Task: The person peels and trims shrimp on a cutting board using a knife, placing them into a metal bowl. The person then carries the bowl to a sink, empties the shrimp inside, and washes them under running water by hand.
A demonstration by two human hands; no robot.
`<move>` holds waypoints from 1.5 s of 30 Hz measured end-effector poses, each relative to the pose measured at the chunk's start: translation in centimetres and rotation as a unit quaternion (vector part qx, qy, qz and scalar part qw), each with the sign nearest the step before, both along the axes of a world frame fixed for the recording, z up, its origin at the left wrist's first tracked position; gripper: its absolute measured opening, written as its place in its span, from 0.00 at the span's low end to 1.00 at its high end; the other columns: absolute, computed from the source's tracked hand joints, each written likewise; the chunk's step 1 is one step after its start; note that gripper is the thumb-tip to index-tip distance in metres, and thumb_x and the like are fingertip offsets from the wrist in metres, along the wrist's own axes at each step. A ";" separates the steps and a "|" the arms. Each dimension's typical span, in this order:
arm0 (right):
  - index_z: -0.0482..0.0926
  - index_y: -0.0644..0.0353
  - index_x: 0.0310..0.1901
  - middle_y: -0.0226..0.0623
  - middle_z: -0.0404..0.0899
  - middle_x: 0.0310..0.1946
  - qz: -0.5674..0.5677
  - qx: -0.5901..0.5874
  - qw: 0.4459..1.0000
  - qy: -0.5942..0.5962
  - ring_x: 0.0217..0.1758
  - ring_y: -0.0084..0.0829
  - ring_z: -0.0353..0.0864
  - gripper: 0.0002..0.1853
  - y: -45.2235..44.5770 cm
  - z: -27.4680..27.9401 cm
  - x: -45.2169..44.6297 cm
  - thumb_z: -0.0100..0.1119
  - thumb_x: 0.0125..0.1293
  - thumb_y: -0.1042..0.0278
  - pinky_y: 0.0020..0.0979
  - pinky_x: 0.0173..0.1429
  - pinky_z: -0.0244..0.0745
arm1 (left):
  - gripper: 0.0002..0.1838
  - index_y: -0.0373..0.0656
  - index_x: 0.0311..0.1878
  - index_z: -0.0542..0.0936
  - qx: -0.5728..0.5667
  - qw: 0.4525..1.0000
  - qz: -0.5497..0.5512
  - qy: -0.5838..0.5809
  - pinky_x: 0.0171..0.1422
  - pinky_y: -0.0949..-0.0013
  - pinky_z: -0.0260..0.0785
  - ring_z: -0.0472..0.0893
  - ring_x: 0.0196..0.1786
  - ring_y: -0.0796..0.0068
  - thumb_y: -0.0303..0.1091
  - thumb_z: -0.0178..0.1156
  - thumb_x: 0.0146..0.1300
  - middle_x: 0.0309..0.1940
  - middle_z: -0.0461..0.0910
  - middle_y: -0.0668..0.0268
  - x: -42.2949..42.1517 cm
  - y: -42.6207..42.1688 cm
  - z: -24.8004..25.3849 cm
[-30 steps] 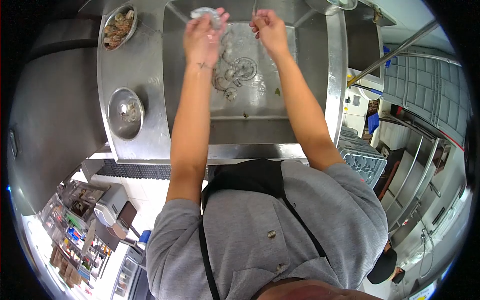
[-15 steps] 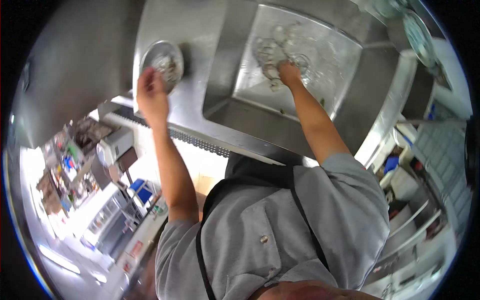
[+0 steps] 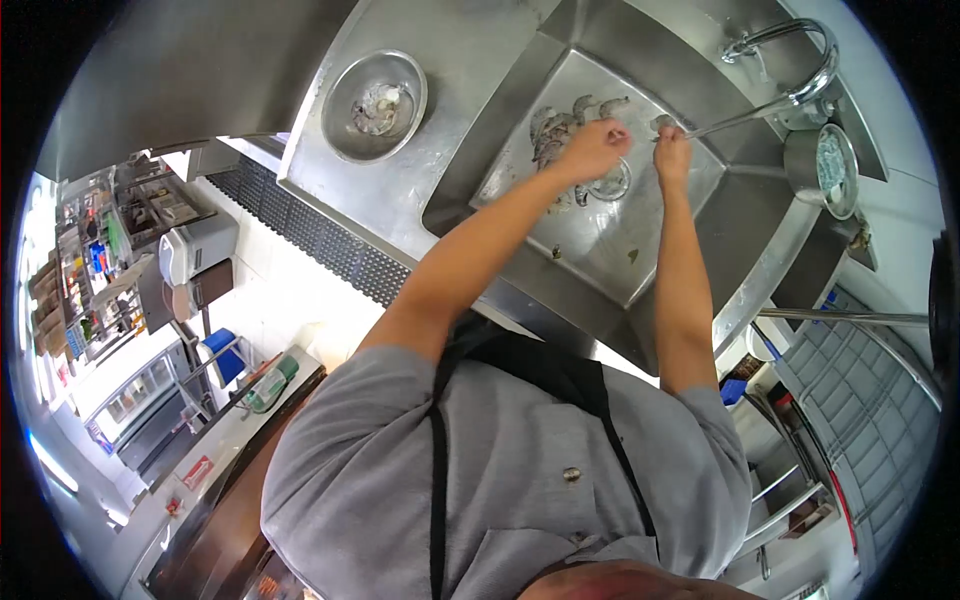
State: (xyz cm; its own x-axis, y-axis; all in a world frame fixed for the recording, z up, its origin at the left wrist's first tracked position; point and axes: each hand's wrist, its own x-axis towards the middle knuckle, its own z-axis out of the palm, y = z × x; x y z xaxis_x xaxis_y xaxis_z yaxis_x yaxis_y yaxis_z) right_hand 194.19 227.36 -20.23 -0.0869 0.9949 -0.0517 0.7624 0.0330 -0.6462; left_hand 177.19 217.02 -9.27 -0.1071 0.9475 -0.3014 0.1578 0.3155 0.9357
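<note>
My right hand (image 3: 673, 160) is raised over the right part of the steel sink (image 3: 620, 270), its fingers closed on a grey shrimp (image 3: 661, 122) that sticks out past the fingertips. Just left of it is my left hand (image 3: 598, 148), fingers pinched together; what they hold, if anything, I cannot make out. Under and beside the left hand, a pile of grey shrimp (image 3: 548, 135) lies on the sink floor. The round drain (image 3: 612, 182) shows partly below that hand. On the counter to the left stands a metal bowl (image 3: 342, 120) containing some pale shrimp (image 3: 380, 106).
A curved faucet (image 3: 825, 60) reaches over the sink from the upper right. A round strainer (image 3: 838, 170) hangs past the right rim. Small scraps (image 3: 632, 256) lie on the sink floor. A perforated black mat (image 3: 310, 235) runs along the counter's front.
My left hand has left the bowl and moved right, over the sink. My right hand has risen from the shrimp pile and shifted right with a shrimp. The camera view has turned.
</note>
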 end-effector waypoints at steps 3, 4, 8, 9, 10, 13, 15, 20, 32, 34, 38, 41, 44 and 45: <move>0.81 0.67 0.37 0.61 0.82 0.37 -0.001 0.035 0.999 0.022 0.41 0.64 0.81 0.23 0.2 5.6 1.0 0.43 0.72 0.53 0.54 0.47 0.73 | 0.18 0.35 0.51 0.79 -0.114 0.979 0.054 -0.159 0.46 0.64 0.76 0.83 0.39 0.70 0.43 0.57 0.72 0.37 0.83 0.62 3.7 4.0 0.7; 0.81 0.66 0.37 0.60 0.82 0.36 -0.027 0.014 0.997 0.067 0.41 0.63 0.81 0.23 -0.3 7.7 1.3 0.43 0.72 0.54 0.53 0.46 0.73 | 0.20 0.35 0.50 0.79 -0.189 0.952 0.067 -0.231 0.47 0.62 0.76 0.82 0.40 0.69 0.46 0.54 0.74 0.37 0.83 0.62 4.9 5.2 1.2; 0.79 0.69 0.39 0.63 0.80 0.36 -0.051 0.077 0.992 0.084 0.42 0.63 0.80 0.19 -3.3 12.6 1.5 0.49 0.70 0.58 0.54 0.47 0.73 | 0.16 0.42 0.44 0.80 -0.187 0.892 0.050 -0.408 0.44 0.61 0.74 0.80 0.37 0.71 0.45 0.52 0.76 0.38 0.82 0.65 7.6 8.0 0.6; 0.79 0.69 0.39 0.63 0.79 0.37 -0.030 0.141 0.984 0.102 0.42 0.64 0.79 0.17 -3.8 11.9 2.1 0.51 0.70 0.59 0.54 0.47 0.73 | 0.13 0.43 0.41 0.81 -0.190 0.878 0.063 -0.436 0.39 0.62 0.73 0.80 0.34 0.71 0.41 0.54 0.75 0.35 0.82 0.65 8.0 8.3 0.2; 0.78 0.69 0.40 0.62 0.79 0.37 -0.035 0.138 0.987 0.073 0.42 0.64 0.78 0.16 -4.2 12.5 2.2 0.52 0.70 0.61 0.55 0.48 0.72 | 0.12 0.43 0.43 0.80 -0.177 0.866 0.058 -0.463 0.45 0.63 0.74 0.80 0.37 0.71 0.40 0.54 0.75 0.37 0.81 0.66 8.1 8.4 0.5; 0.77 0.69 0.42 0.60 0.77 0.38 -0.040 0.138 0.988 0.053 0.43 0.63 0.77 0.14 -5.6 14.0 1.5 0.52 0.71 0.63 0.55 0.49 0.72 | 0.10 0.42 0.45 0.79 -0.156 0.852 0.054 -0.497 0.52 0.64 0.73 0.78 0.42 0.73 0.38 0.56 0.75 0.38 0.80 0.67 7.5 7.8 0.5; 0.76 0.70 0.44 0.59 0.76 0.41 -0.029 0.119 0.992 0.044 0.46 0.60 0.77 0.14 -6.6 14.8 1.6 0.52 0.70 0.64 0.53 0.50 0.72 | 0.08 0.42 0.44 0.79 -0.144 0.850 0.052 -0.504 0.53 0.65 0.73 0.78 0.44 0.73 0.37 0.57 0.74 0.39 0.79 0.67 7.0 7.1 1.1; 0.78 0.67 0.47 0.53 0.78 0.40 -0.024 0.149 0.988 0.025 0.46 0.54 0.78 0.14 -8.3 15.0 2.3 0.56 0.68 0.64 0.50 0.50 0.74 | 0.11 0.43 0.45 0.81 -0.095 0.883 -0.005 -0.460 0.50 0.65 0.71 0.76 0.44 0.75 0.40 0.54 0.76 0.39 0.79 0.70 6.6 5.4 3.2; 0.83 0.65 0.36 0.40 0.83 0.30 -0.147 0.133 0.960 0.200 0.30 0.31 0.81 0.08 -7.1 18.0 2.3 0.67 0.63 0.68 0.32 0.38 0.75 | 0.12 0.47 0.51 0.80 -0.067 0.915 0.006 -0.398 0.57 0.62 0.71 0.78 0.52 0.75 0.42 0.55 0.76 0.49 0.82 0.69 6.9 5.8 4.0; 0.84 0.64 0.39 0.33 0.84 0.31 -0.176 0.055 0.913 0.364 0.33 0.25 0.80 0.08 -7.0 17.5 2.3 0.66 0.67 0.68 0.25 0.36 0.75 | 0.12 0.47 0.52 0.79 -0.074 0.916 0.018 -0.395 0.58 0.62 0.71 0.78 0.54 0.74 0.42 0.54 0.76 0.49 0.82 0.69 6.9 5.8 4.3; 0.82 0.62 0.40 0.31 0.84 0.34 -0.176 0.029 0.870 0.460 0.34 0.25 0.81 0.06 -6.6 17.0 2.6 0.63 0.70 0.69 0.25 0.37 0.77 | 0.14 0.46 0.53 0.78 -0.079 0.902 0.036 -0.422 0.57 0.61 0.70 0.78 0.52 0.73 0.44 0.48 0.78 0.51 0.82 0.67 6.8 5.9 5.4; 0.78 0.63 0.42 0.36 0.84 0.37 -0.160 0.024 0.824 0.543 0.35 0.27 0.81 0.05 -6.2 17.3 2.2 0.59 0.72 0.71 0.27 0.39 0.79 | 0.16 0.45 0.54 0.77 -0.076 0.886 0.039 -0.457 0.58 0.59 0.69 0.79 0.52 0.71 0.44 0.45 0.79 0.53 0.81 0.65 6.9 6.2 5.3; 0.75 0.63 0.43 0.38 0.83 0.37 -0.126 0.015 0.775 0.619 0.33 0.25 0.80 0.04 -5.5 17.1 2.1 0.56 0.74 0.72 0.27 0.35 0.77 | 0.17 0.44 0.57 0.75 -0.080 0.873 0.037 -0.480 0.62 0.56 0.69 0.79 0.56 0.67 0.45 0.43 0.80 0.56 0.80 0.63 7.1 7.3 4.9; 0.74 0.63 0.42 0.38 0.83 0.36 -0.127 0.011 0.783 0.609 0.32 0.25 0.80 0.04 -5.4 16.7 2.2 0.55 0.75 0.72 0.28 0.36 0.78 | 0.18 0.44 0.58 0.74 -0.088 0.871 0.041 -0.481 0.62 0.56 0.69 0.79 0.56 0.67 0.45 0.43 0.80 0.56 0.80 0.63 7.2 7.3 5.1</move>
